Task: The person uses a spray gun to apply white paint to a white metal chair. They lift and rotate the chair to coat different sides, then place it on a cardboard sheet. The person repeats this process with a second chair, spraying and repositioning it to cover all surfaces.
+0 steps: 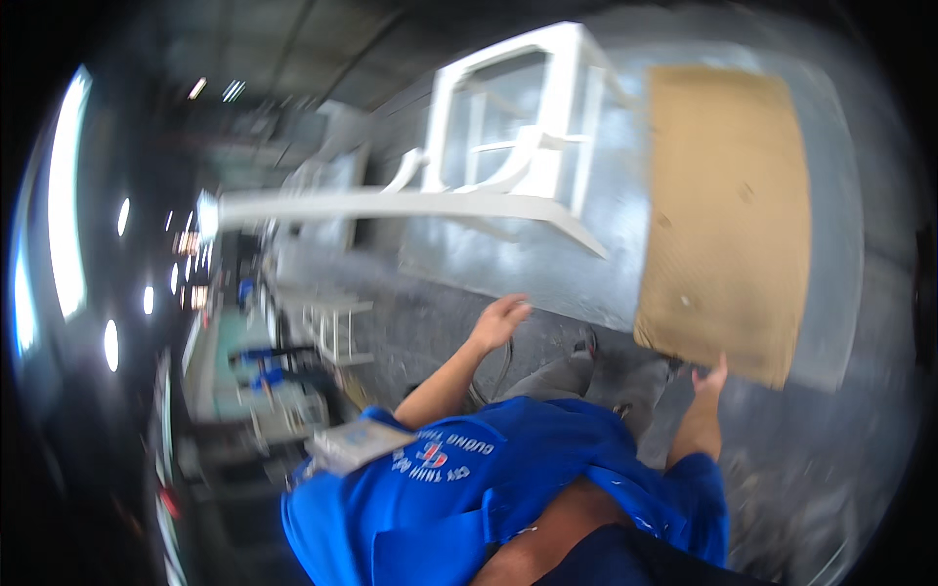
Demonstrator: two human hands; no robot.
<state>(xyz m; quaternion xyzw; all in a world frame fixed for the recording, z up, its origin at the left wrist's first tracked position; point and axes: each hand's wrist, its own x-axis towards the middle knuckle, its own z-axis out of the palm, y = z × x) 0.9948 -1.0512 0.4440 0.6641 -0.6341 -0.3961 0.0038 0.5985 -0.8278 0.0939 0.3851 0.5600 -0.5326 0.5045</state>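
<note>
A white chair frame (pixel 562 117) with open sides and curved pieces stands on a grey metal-topped table (pixel 611 278). A long white bar (pixel 391 203) extends leftward from it. My left hand (pixel 503 320) is in front of the table's near edge, fingers loosely apart, holding nothing. On the table's right part lies a flat brown cardboard sheet (pixel 728 215). At its near edge is my right hand (pixel 711 376), a finger pointing up against the cardboard and the thumb apart; whether it presses on the sheet I cannot tell. Motion blurs the picture.
A white frame (pixel 337 332) stands on the floor to the left. Beyond my left arm are blue items (pixel 264 366) near a pale green surface (pixel 215 381). Another table (pixel 322 190) with blurred pale things is farther back. My legs are close to the table's edge.
</note>
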